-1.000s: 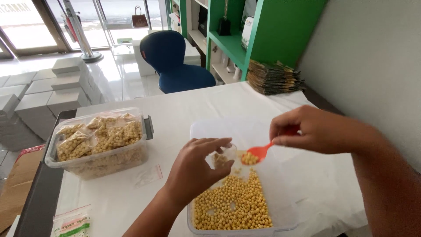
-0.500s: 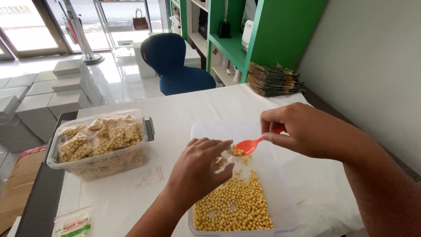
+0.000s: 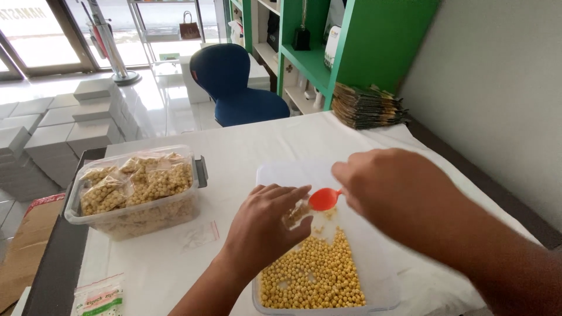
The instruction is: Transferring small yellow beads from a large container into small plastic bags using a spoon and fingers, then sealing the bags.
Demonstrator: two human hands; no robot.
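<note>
My left hand (image 3: 263, 225) holds a small clear plastic bag (image 3: 297, 213) above a clear rectangular tub (image 3: 275, 173) of yellow round pellets (image 3: 313, 275). My right hand (image 3: 389, 190) grips an orange plastic spoon (image 3: 323, 199), whose bowl is tipped at the bag's mouth. A few pellets show inside the bag. The spoon's handle is hidden by my fingers.
A lidless clear tub (image 3: 136, 193) full of filled pellet bags stands at the left. An empty small bag (image 3: 198, 235) lies on the white tablecloth, and a printed pack of bags (image 3: 96, 298) at the bottom left. Stacked brown packets (image 3: 369, 105), a blue chair (image 3: 234, 85) and green shelves stand beyond.
My right hand moved left and turned over, bringing the spoon from beside the bag to its mouth and tipping pellets in. My left hand stayed in place.
</note>
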